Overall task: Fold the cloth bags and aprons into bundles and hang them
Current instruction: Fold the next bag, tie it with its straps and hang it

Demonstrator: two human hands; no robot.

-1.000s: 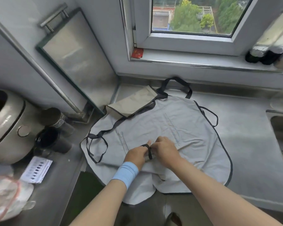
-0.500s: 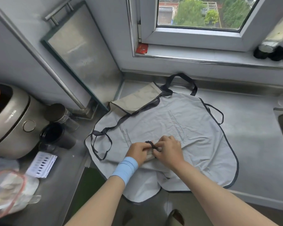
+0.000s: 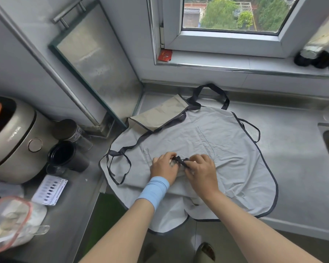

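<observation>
Apparently mid-tie: left hand (image 3: pixel 164 168) and right hand (image 3: pixel 201 170) both pinch a black strap (image 3: pixel 180 161) over the spread grey apron (image 3: pixel 235 158); next comes pulling it snug.

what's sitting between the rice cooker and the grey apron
In the head view, a black mug and a dark-lidded jar stand between the rice cooker and the grey apron.

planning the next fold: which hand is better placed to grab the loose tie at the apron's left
Left hand, probably: nearer the tie; the right hand would cross it. Both pinch a strap now.
</observation>
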